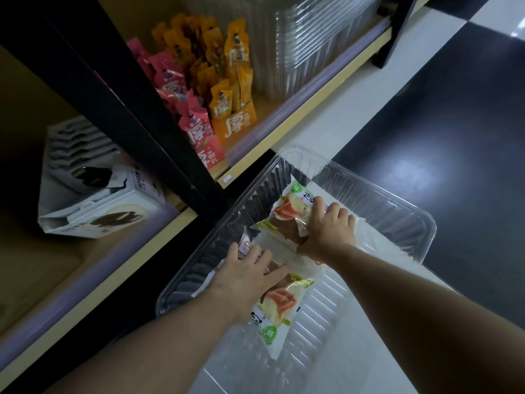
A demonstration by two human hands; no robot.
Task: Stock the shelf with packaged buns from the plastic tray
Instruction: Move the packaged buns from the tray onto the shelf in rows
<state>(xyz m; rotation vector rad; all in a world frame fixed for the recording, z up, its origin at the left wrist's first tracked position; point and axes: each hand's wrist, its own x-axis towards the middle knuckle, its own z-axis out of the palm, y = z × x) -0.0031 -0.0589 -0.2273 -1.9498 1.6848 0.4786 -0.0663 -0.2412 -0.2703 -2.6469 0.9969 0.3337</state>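
A clear plastic tray [397, 206] lies on the floor in front of the shelf. Two packaged buns in white and green wrappers rest in it. My right hand [331, 230] grips the far bun package [289, 206], fingers curled over its wrapper. My left hand [250, 270] lies flat on the near bun package [277, 308], covering its upper end; whether it grips is unclear. The low shelf [136, 251] stands to the left of the tray.
A white carton [108, 209] of dark-printed packs sits on the low shelf at left. Pink pouches [196, 129], orange pouches [227, 89] and stacked clear trays [321, 38] fill the shelf section further back. A black upright [136, 115] divides them. Dark and white floor tiles spread to the right.
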